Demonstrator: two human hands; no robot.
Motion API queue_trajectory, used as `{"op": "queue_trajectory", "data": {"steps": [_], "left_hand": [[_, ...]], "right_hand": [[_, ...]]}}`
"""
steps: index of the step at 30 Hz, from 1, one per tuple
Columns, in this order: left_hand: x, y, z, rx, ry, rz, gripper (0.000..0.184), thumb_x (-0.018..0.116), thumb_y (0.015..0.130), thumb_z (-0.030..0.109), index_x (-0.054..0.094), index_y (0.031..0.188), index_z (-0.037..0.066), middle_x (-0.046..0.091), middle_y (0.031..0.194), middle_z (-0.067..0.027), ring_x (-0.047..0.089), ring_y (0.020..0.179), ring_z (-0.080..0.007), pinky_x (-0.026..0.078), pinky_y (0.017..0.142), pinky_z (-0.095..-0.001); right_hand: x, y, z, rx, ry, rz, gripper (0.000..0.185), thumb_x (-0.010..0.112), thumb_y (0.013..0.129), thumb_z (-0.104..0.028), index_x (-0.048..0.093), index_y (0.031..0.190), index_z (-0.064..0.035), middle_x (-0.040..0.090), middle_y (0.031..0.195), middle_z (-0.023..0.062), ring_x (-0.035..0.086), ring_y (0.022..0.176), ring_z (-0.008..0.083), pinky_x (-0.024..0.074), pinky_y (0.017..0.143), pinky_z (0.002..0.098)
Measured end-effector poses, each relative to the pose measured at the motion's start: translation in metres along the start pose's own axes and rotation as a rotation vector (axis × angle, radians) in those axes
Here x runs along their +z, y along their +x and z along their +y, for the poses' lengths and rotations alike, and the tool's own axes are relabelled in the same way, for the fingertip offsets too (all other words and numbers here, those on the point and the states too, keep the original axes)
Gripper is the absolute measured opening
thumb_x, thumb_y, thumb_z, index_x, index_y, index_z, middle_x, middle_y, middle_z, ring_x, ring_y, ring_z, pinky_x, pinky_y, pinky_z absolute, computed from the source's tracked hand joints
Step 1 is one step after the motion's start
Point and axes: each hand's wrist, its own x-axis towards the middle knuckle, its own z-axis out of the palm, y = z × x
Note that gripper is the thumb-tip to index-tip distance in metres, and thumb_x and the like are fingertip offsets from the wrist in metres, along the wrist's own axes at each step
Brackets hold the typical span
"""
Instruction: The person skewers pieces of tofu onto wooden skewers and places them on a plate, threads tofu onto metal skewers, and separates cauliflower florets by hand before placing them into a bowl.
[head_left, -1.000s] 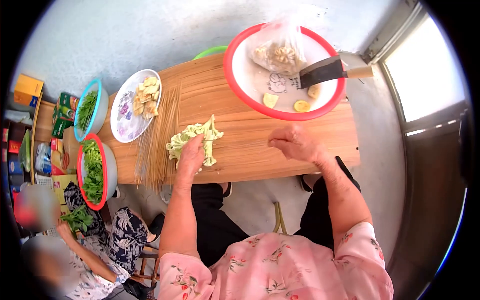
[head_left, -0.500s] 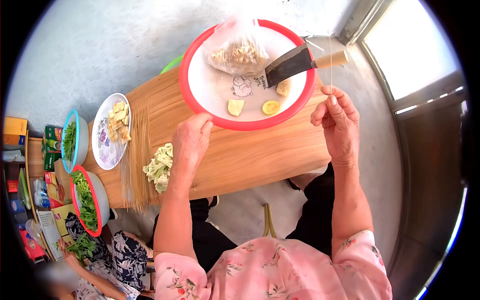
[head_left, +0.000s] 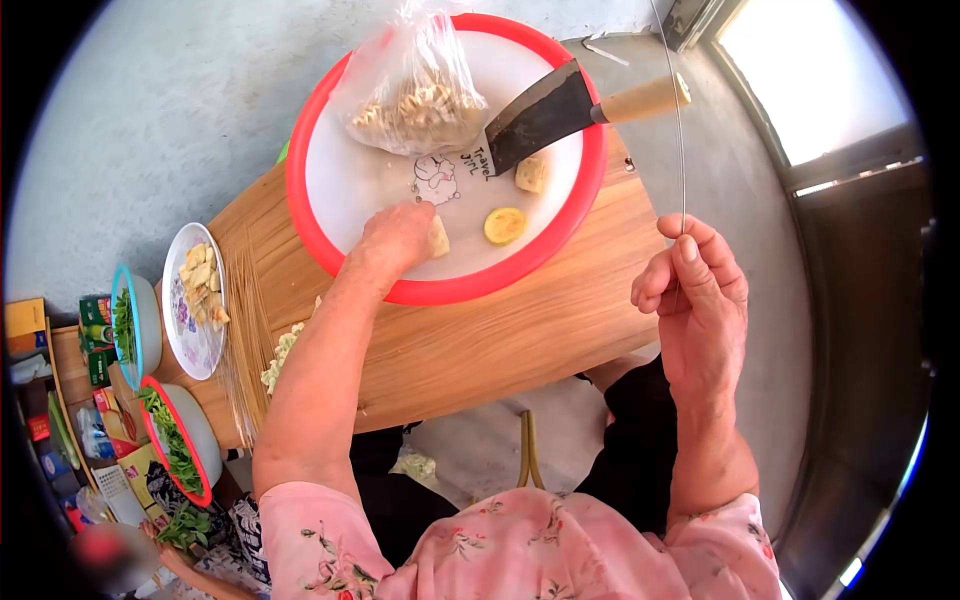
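Bare skewer in one hand, the other down in the basin

The right hand (head_left: 705, 290) pinches a skewer (head_left: 681, 150) upright between thumb and fingers, off the table's right end; the part that shows carries nothing. The left hand (head_left: 400, 238) reaches over the near rim of the basin (head_left: 450, 292), fingers curled down at a pale piece (head_left: 439, 238); whether they grip it, I cannot tell.

The work looks little advanced. The basin's pieces seem cut, but neither the yellow slice (head_left: 505, 226) nor the chunk (head_left: 531, 175) by the cleaver (head_left: 545, 115) has a stick through it. A bag (head_left: 415, 100) sits at the far side.

The basin stands toward the right end of the wooden table (head_left: 500, 330). Leftward, loose sticks (head_left: 250, 330) lie beside a plate (head_left: 195, 352) of cut pieces, with cauliflower (head_left: 283, 357) partly behind the left forearm. Two bowls of greens stand at the left end.

Beyond the far edge is a pale wall (head_left: 170, 150); a bright pane (head_left: 820, 90) lies to the right.
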Motion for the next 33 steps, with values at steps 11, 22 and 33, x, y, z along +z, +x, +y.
{"op": "queue_trajectory", "data": {"steps": [11,22,33], "left_hand": [[-0.012,0.02,0.014,0.114,-0.435,-0.157,0.035,0.068,0.064,0.013,0.053,0.094,0.003,0.054,0.081,-0.0072,0.052,0.081,-0.0193,0.044,0.072,-0.0332],[-0.015,0.025,0.034,0.01,-0.388,-0.071,0.03,0.048,0.068,0.004,0.064,0.093,0.008,0.062,0.098,-0.013,0.057,0.095,-0.0285,0.046,0.08,-0.037],[0.026,0.05,0.049,0.152,-0.453,0.064,0.024,0.061,0.069,0.013,0.06,0.091,0.003,0.06,0.086,-0.0126,0.057,0.082,-0.0243,0.046,0.071,-0.0336]], "right_hand": [[-0.006,-0.001,-0.002,0.014,0.004,0.014,0.023,0.052,0.091,-0.017,0.059,0.105,-0.0008,0.056,0.065,0.004,0.053,0.058,0.0114,0.0425,0.055,0.0224],[-0.007,-0.004,-0.001,0.017,-0.014,-0.011,0.024,0.05,0.092,-0.016,0.058,0.107,0.0003,0.056,0.065,0.0042,0.052,0.057,0.011,0.0416,0.053,0.0216],[-0.002,-0.003,-0.001,0.046,-0.019,-0.008,0.024,0.05,0.092,-0.016,0.058,0.107,0.0002,0.056,0.066,0.005,0.052,0.058,0.0112,0.0416,0.056,0.0213]]}}
